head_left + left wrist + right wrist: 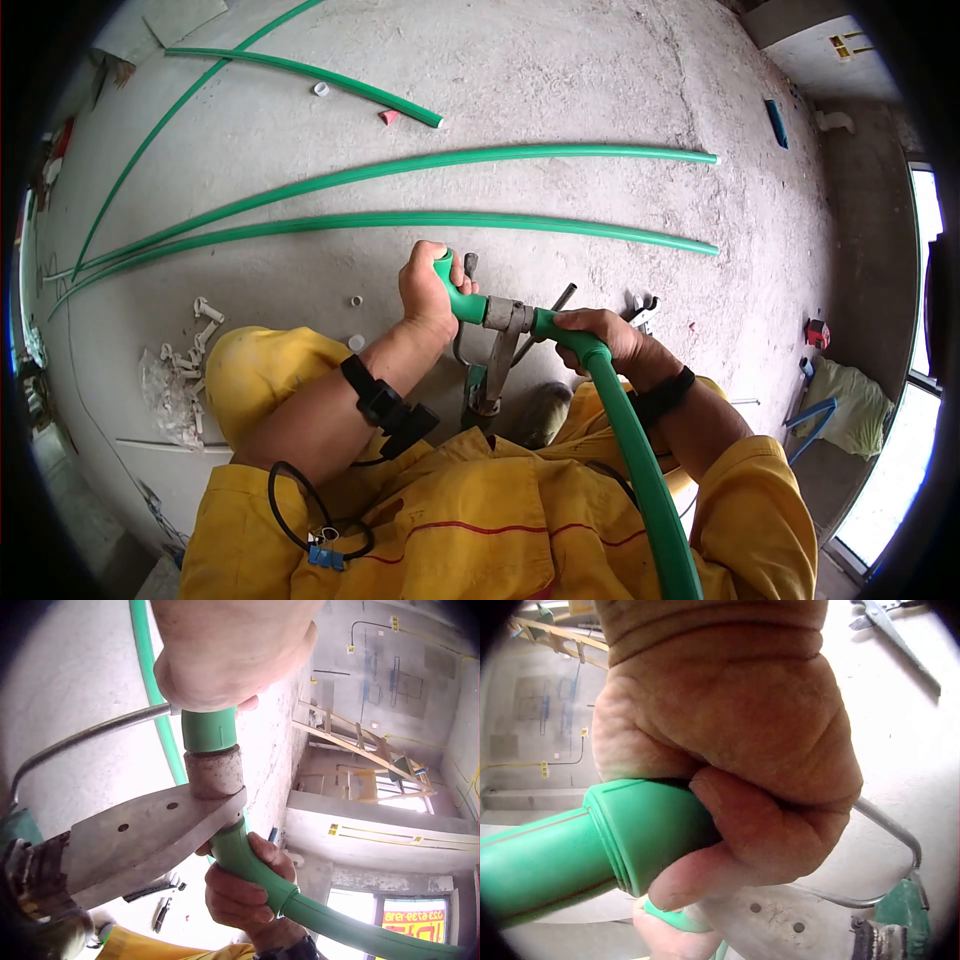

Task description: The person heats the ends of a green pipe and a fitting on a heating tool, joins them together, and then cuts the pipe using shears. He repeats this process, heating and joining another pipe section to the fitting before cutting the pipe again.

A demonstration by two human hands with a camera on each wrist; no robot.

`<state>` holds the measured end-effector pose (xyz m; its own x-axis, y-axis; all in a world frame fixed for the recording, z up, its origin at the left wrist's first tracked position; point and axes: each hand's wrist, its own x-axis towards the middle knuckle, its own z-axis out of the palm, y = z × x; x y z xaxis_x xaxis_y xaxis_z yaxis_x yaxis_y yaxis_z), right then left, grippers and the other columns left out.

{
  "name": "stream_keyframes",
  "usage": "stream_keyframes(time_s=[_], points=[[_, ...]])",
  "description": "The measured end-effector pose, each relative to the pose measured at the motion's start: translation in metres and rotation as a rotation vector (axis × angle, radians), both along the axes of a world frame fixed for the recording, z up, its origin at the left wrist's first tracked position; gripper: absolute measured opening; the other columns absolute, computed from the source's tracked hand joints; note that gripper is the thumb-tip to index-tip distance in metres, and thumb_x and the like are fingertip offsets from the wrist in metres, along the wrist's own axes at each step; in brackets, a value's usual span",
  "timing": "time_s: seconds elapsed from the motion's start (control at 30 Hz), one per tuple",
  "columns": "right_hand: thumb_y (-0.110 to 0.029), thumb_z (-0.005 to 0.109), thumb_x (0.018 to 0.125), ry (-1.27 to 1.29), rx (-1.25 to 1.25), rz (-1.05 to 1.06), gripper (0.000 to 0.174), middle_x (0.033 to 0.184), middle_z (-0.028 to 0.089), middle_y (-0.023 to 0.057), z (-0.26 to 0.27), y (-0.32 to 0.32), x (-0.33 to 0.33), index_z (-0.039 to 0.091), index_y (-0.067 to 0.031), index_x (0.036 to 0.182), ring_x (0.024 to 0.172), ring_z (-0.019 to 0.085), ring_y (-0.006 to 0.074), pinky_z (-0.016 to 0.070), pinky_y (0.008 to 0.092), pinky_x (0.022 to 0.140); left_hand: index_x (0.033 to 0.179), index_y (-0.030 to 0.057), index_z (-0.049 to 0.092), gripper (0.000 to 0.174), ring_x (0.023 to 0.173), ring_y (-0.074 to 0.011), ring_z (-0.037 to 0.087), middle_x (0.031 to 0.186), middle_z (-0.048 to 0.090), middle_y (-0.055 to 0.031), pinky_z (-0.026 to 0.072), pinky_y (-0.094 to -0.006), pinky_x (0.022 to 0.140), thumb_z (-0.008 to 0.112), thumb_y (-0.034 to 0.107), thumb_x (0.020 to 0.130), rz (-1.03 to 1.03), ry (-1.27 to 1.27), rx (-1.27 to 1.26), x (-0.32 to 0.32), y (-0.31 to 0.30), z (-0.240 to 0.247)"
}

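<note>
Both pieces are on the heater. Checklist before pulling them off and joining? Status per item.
1. Left hand grips fitting: ok.
2. Right hand grips pipe: ok, fingers wrapped round its thick end.
3. Fitting butted against heater: ok, no gap shows.
4. Pipe depth in heater: cannot tell, the plate hides it.
5. Melt ready: cannot tell.
6. Floor around free: not ok, spare pipes and cutters lie there.
</note>
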<state>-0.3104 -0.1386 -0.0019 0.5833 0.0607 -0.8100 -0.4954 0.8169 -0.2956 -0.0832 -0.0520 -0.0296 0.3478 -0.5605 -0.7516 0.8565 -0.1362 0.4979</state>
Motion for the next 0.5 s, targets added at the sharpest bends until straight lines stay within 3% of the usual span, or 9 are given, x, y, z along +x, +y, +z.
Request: stream_keyframes(time_s=[0.3, 0.37, 0.5], points=[[-0.033, 0.05, 0.093, 0.017, 0.012, -0.02, 0.032, 0.061, 0.056, 0.0048, 0.002, 0.0027, 0.0017, 0.058, -0.0029, 0.086, 0.049, 0.051, 0.0128, 0.0412, 0.0263, 0.045, 0.063, 0.0098, 0.046, 0.025, 0.05, -0.0188, 0.04, 0.053, 0.041, -0.0035, 0.0414, -0.037, 0.063, 0.05, 0.032, 0.074, -0.017, 0.011, -0.001, 0.0, -0.0001, 0.0005], [-0.036, 0.042, 0.095, 0.048, -0.068, 0.019, 0.042, 0.056, 0.052, 0.0032, 0.0037, 0.0051, 0.0034, 0.059, 0.0022, 0.103, 0.042, 0.046, 0.0108, 0.0368, 0.0236, 0.039, 0.062, 0.01, 0.046, 0.025, 0.05, -0.0188, 0.04, 0.053, 0.041, -0.0035, 0.0415, -0.0371, 0.063, 0.05, 0.032, 0.074, -0.026, 0.003, -0.013, -0.0005, 0.0002, -0.0002], [-0.035, 0.042, 0.095, 0.033, -0.047, 0.014, 0.042, 0.056, 0.052, 0.0029, 0.003, 0.0042, 0.0021, 0.059, 0.002, 0.103, 0.042, 0.046, 0.0107, 0.0369, 0.0237, 0.04, 0.062, 0.01, 0.046, 0.026, 0.05, -0.0188, 0.04, 0.053, 0.041, -0.0036, 0.0416, -0.0372, 0.063, 0.05, 0.033, 0.074, -0.031, -0.01, -0.005, -0.0012, 0.0003, 0.0]])
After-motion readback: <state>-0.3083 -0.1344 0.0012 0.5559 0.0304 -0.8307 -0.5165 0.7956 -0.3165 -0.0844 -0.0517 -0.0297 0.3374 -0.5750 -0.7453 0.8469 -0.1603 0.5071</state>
